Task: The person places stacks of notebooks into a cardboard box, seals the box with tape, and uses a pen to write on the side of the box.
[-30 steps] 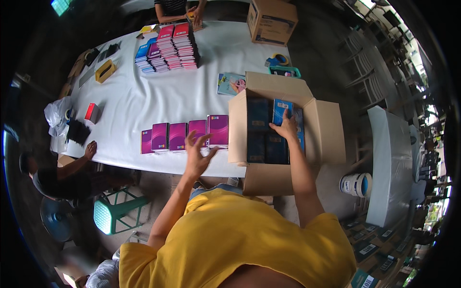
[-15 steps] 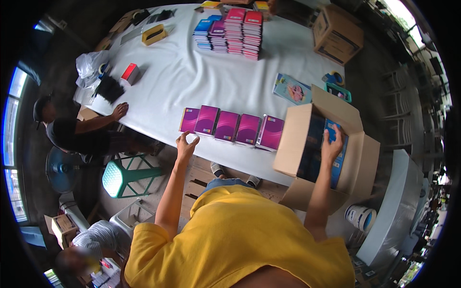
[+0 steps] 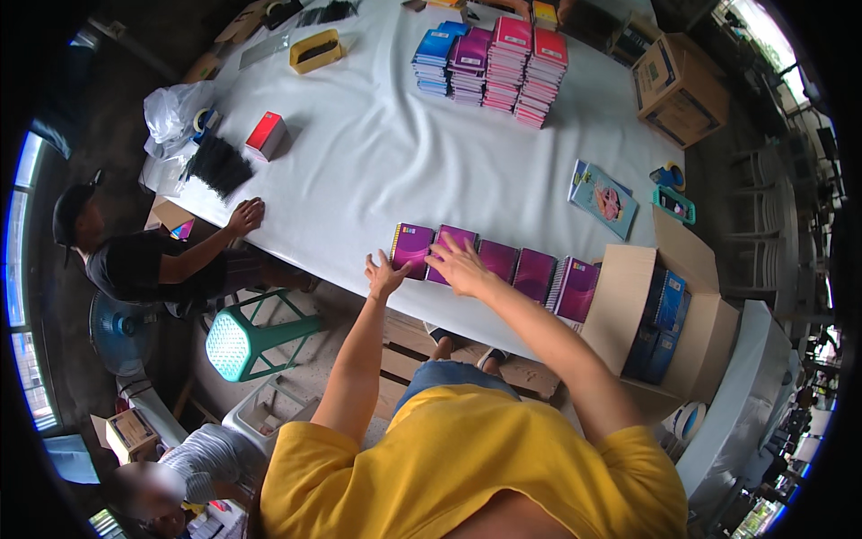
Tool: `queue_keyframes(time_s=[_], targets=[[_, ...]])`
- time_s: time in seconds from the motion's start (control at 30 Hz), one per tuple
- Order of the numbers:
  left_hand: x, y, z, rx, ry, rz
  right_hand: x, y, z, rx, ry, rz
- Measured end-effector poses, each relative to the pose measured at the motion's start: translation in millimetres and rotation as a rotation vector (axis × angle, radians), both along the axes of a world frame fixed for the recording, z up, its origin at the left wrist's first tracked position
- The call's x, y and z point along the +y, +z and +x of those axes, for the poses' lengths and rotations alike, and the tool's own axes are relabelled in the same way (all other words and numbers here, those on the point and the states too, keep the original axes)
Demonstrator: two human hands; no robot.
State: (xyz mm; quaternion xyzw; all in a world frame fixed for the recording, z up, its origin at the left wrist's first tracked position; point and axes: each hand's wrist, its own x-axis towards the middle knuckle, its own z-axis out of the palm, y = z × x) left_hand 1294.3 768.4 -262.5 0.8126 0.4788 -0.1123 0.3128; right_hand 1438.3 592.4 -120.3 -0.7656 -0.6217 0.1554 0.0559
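Observation:
A row of purple spiral notebooks lies along the table's near edge. At its left end, the first notebook (image 3: 413, 243) has my left hand (image 3: 385, 275) at its near left corner, thumb and fingers apart. My right hand (image 3: 458, 269) reaches across the row with spread fingers, over the near part of the second notebook (image 3: 459, 236) and by the first one's right edge. Further right are a third notebook (image 3: 497, 259), a fourth (image 3: 536, 274) and a fifth stack (image 3: 576, 289). An open cardboard box (image 3: 620, 286) beside them holds blue notebooks (image 3: 669, 304).
Stacked notebooks (image 3: 510, 54) stand at the back of the white-covered table (image 3: 359, 180). A picture-covered book (image 3: 603, 199) lies beyond the box. On the left, a co-worker's hand (image 3: 246, 216) rests on the table near a red box (image 3: 266, 135). A green stool (image 3: 260, 334) stands below.
My right hand has left the blue notebooks in the box and moved left to the purple row. My left hand is now against the first notebook. The view has shifted left.

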Motion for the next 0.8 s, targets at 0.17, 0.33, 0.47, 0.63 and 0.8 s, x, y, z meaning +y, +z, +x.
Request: queue_keyframes(time_s=[0.17,0.33,0.47,0.63,0.8], targets=[[14,-15,10,-0.254,0.258,-0.246,66,-43,12,-0.306,0.26,-0.344],[39,49,15,-0.055,0.092,-0.312,91,-24,13,-0.445,0.367,-0.567],[41,78,-19,-0.188,0.1,-0.083,78,6,35,-0.372,0.358,-0.307],[9,114,-63,-0.995,0.602,-1.653,-16,79,67,0.575,-0.526,-0.027],[-63,146,-38,-1.204,0.434,-2.313,-178,95,10,1.822,-0.804,1.136]])
